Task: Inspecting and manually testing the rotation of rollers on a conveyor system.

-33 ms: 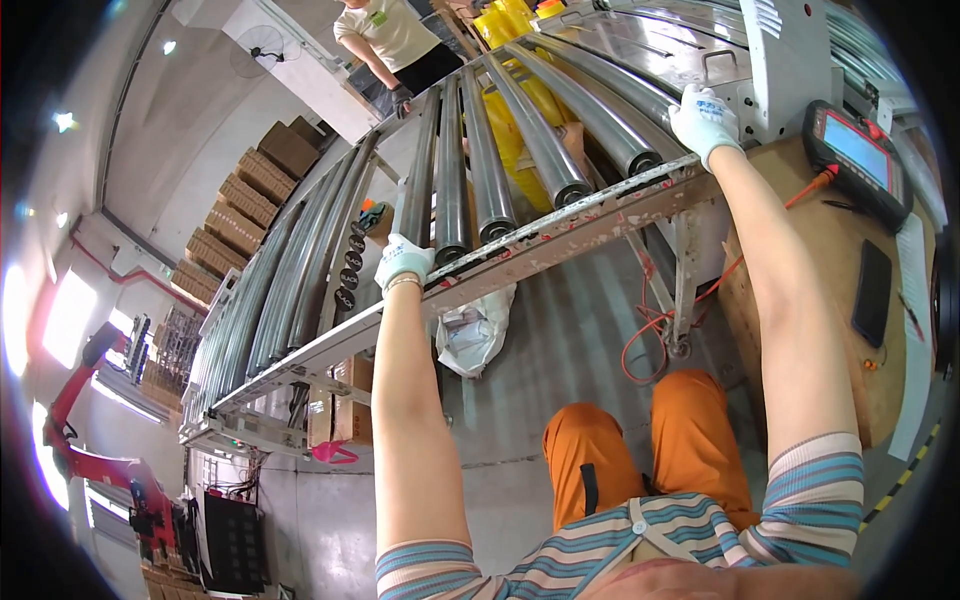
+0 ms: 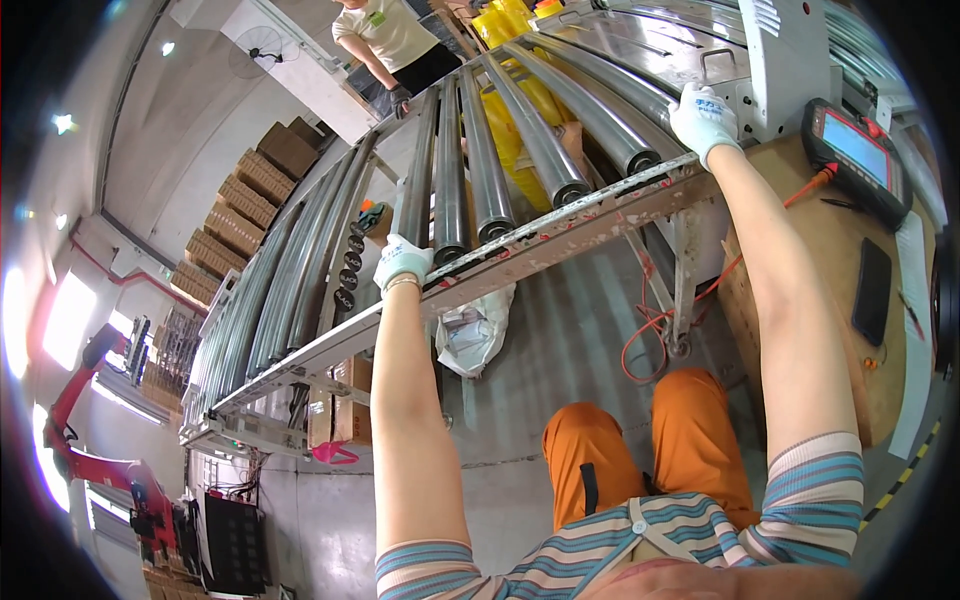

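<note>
In a white glove, my left hand (image 2: 403, 263) is closed around the near end of a metal roller (image 2: 420, 165), just over the frame's front rail (image 2: 560, 222). My right hand (image 2: 705, 118), gloved alike, is curled on the near end of the rightmost roller (image 2: 605, 77), beside a white upright plate (image 2: 785, 70). Both gloves hide the roller ends under them. Several other grey rollers (image 2: 490, 165) lie side by side between my hands, their dark end caps toward me.
A handheld tester with a screen (image 2: 858, 152) and a black phone (image 2: 873, 292) lie on a brown board at right. Past the rollers stands another person (image 2: 400, 45). A white bag (image 2: 475, 335) sits under the rail. An orange cable (image 2: 640, 350) hangs by the frame leg.
</note>
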Motion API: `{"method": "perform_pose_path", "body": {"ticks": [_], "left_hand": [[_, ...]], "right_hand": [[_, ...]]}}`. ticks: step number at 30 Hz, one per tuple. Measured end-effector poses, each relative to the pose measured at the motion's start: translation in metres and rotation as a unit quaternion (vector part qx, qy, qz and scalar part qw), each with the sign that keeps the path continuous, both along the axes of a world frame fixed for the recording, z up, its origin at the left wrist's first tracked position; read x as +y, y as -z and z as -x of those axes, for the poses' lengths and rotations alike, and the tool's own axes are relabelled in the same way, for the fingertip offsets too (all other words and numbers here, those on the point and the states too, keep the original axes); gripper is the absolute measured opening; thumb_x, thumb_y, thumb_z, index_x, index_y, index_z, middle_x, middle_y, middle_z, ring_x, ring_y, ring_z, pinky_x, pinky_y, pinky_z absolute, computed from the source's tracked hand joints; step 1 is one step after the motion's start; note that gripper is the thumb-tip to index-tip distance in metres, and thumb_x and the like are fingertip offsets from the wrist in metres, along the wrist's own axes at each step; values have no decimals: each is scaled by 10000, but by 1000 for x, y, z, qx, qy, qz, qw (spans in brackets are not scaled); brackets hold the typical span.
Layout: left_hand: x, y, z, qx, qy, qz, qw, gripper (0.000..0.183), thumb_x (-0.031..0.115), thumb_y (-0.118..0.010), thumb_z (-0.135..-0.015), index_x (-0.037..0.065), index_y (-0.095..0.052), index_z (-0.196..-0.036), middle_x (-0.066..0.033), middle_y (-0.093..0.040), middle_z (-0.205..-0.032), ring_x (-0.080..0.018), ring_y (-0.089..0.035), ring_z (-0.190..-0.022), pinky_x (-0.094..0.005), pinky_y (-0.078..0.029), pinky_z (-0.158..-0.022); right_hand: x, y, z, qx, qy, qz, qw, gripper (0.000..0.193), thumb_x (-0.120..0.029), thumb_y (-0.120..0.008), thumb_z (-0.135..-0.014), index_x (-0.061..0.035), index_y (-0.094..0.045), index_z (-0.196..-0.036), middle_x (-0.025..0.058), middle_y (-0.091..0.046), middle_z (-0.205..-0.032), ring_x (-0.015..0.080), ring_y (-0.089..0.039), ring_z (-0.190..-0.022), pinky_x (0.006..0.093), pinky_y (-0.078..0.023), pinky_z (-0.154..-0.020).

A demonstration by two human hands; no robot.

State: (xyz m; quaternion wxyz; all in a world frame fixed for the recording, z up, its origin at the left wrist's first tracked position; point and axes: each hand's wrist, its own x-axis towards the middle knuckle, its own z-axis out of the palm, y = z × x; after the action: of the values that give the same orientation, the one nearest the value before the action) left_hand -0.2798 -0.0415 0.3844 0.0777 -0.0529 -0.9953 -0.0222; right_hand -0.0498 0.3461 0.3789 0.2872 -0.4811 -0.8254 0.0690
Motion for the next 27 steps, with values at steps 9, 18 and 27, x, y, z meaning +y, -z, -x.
{"method": "perform_pose_path", "body": {"ticks": [9,18,27], "left_hand": [[-1,2,3,1,9,-4,1000,663,391,-681,-755,41,-475,-1280,-199,-598,-1254,-344,-608,-1135,-435,-492,-943],[0,1,1,-1,7,-7,1000,664,404,-684,-758,42,-483,-1276,-199,-605,-1242,-337,-615,-1126,-434,-497,-935],[0,1,3,-1,9,-2,1000,659,385,-676,-757,36,-478,-1279,-202,-610,-1236,-332,-618,-1122,-429,-500,-931]], "right_hand": [[-5,-3,-9,-14,-30,-6,999,461,-325,-578,-865,-41,-554,-1227,184,-586,-1249,325,-599,-1129,436,-496,-934],[7,10,0,-27,-166,-46,985,407,-273,-610,-838,-82,-568,-1195,135,-521,-1295,333,-539,-1192,446,-471,-973],[5,4,-2,-90,-148,-14,985,424,-258,-643,-820,-85,-573,-1200,142,-549,-1265,333,-557,-1174,441,-482,-969]]}}
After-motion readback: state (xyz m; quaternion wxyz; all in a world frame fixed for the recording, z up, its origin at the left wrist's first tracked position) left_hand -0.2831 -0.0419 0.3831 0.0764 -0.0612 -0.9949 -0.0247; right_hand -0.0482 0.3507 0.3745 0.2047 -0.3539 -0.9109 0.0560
